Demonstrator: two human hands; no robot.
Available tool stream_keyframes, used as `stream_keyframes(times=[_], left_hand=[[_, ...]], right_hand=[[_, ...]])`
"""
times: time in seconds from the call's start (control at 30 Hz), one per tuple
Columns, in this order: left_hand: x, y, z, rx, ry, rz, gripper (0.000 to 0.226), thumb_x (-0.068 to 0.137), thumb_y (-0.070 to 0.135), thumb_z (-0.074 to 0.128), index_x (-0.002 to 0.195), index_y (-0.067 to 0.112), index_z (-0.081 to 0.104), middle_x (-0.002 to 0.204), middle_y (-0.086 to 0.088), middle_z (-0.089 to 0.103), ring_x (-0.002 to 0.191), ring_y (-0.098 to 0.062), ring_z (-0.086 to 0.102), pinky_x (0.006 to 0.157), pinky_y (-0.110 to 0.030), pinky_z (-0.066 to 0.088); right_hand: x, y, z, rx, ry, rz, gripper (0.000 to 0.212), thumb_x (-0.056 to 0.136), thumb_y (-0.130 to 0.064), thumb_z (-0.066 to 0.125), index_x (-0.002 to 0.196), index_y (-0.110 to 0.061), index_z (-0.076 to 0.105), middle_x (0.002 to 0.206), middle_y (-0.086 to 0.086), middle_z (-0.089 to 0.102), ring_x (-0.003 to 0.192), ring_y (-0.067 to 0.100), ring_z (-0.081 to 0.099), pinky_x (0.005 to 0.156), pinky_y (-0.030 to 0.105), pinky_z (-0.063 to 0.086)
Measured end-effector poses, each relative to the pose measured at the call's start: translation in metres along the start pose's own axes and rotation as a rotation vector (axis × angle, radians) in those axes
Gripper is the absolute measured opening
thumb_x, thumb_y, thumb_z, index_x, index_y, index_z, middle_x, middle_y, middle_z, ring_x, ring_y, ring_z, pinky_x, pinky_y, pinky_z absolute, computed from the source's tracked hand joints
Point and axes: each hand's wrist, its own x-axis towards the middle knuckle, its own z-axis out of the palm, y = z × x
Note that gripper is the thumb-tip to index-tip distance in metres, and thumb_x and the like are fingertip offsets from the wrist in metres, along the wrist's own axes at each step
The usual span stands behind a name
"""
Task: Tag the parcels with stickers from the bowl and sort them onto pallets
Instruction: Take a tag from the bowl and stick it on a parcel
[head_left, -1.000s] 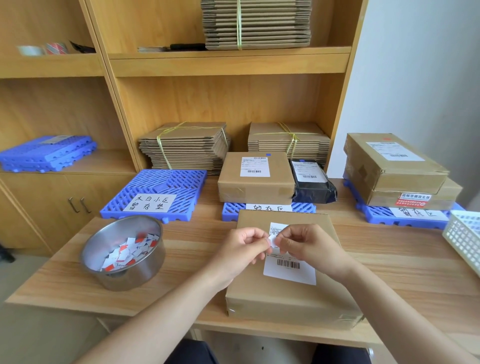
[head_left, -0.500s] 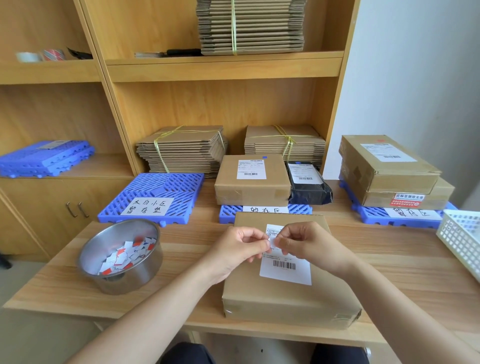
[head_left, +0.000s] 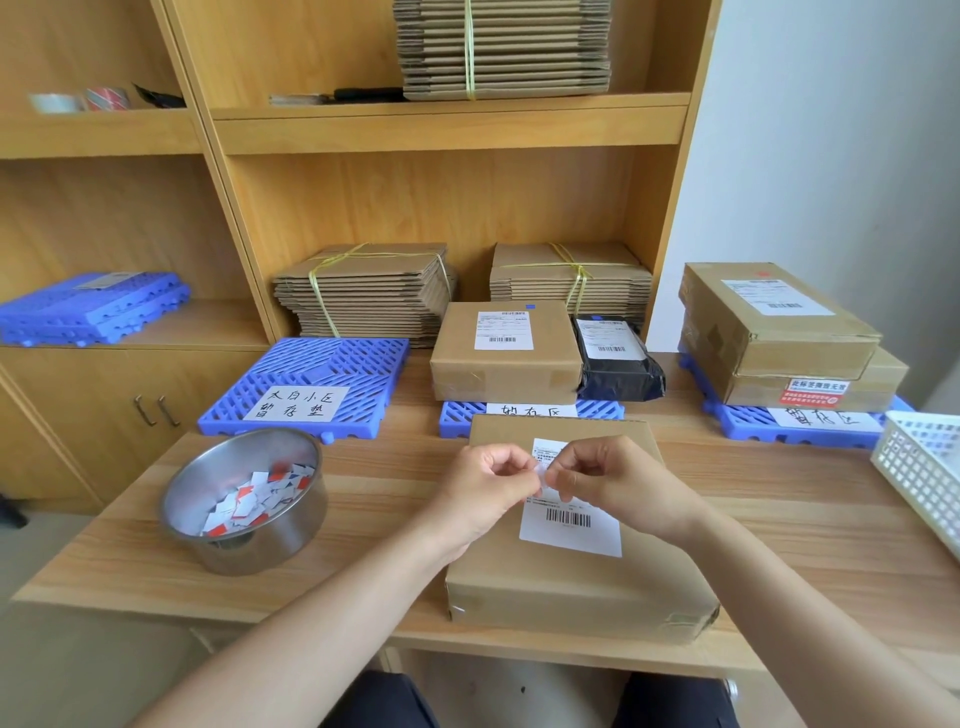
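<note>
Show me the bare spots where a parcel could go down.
Left pallet: bare except its label. Table between bowl and parcel, and between parcel and basket: free. Crowded: middle pallet holds a box and black bag; right pallet two stacked boxes.

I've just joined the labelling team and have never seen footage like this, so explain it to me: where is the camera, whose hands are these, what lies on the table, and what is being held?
There is no machine here: a person works with bare hands, and one wide-angle camera worn on their head looks forward and down, so you see their own view. On the table lie a brown parcel, a steel bowl of stickers to its left, behind it a left pallet, a middle pallet and a right pallet, all blue, the last two bearing parcels, and a white basket at the right edge. The left hand and right hand pinch a small white sticker above the parcel's label.
</note>
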Motion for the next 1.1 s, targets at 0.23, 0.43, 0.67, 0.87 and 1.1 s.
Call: stream_keyframes(times=[0.23, 0.43, 0.67, 0.87, 1.1], left_hand=[[0.001, -0.004, 0.005, 0.008, 0.079, -0.006, 0.019, 0.079, 0.002, 0.067, 0.066, 0.016, 0.065, 0.067, -0.003, 0.059, 0.058, -0.007, 0.044, 0.061, -0.023, 0.036], [0.002, -0.006, 0.004, -0.062, 0.058, -0.032, 0.018, 0.082, 0.000, 0.068, 0.069, 0.012, 0.067, 0.071, -0.009, 0.062, 0.059, -0.011, 0.044, 0.062, -0.024, 0.037], [0.002, -0.007, -0.005, -0.307, -0.106, -0.117, 0.018, 0.090, -0.009, 0.060, 0.081, 0.004, 0.068, 0.072, -0.011, 0.067, 0.059, -0.014, 0.050, 0.064, -0.024, 0.043], [0.004, -0.009, -0.007, -0.423, -0.151, -0.155, 0.015, 0.092, -0.005, 0.063, 0.084, 0.004, 0.071, 0.077, -0.013, 0.069, 0.062, -0.013, 0.054, 0.064, -0.022, 0.046], [0.009, -0.011, -0.001, -0.433, -0.037, -0.169, 0.008, 0.091, -0.004, 0.064, 0.086, 0.001, 0.068, 0.074, -0.012, 0.068, 0.064, -0.014, 0.052, 0.062, -0.022, 0.045]], right_hand=[[0.006, 0.013, 0.007, 0.016, 0.055, -0.018, 0.016, 0.092, -0.032, 0.071, 0.076, -0.029, 0.075, 0.074, 0.003, 0.072, 0.066, 0.011, 0.055, 0.067, 0.030, 0.043], [0.008, 0.016, 0.007, 0.068, 0.034, 0.013, 0.017, 0.091, -0.032, 0.073, 0.078, -0.021, 0.076, 0.069, -0.001, 0.068, 0.066, 0.015, 0.048, 0.064, 0.031, 0.038], [0.010, 0.017, -0.002, 0.283, -0.060, 0.101, 0.027, 0.087, -0.030, 0.078, 0.072, -0.010, 0.068, 0.069, 0.010, 0.054, 0.058, 0.016, 0.036, 0.055, 0.026, 0.029], [0.012, 0.025, -0.002, 0.350, -0.058, 0.119, 0.027, 0.087, -0.029, 0.077, 0.081, -0.005, 0.068, 0.069, 0.009, 0.052, 0.056, 0.015, 0.039, 0.050, 0.021, 0.030], [0.009, 0.020, 0.011, -0.029, 0.271, -0.142, 0.012, 0.089, -0.021, 0.076, 0.087, -0.026, 0.066, 0.072, -0.016, 0.060, 0.054, 0.005, 0.044, 0.055, 0.015, 0.038]])
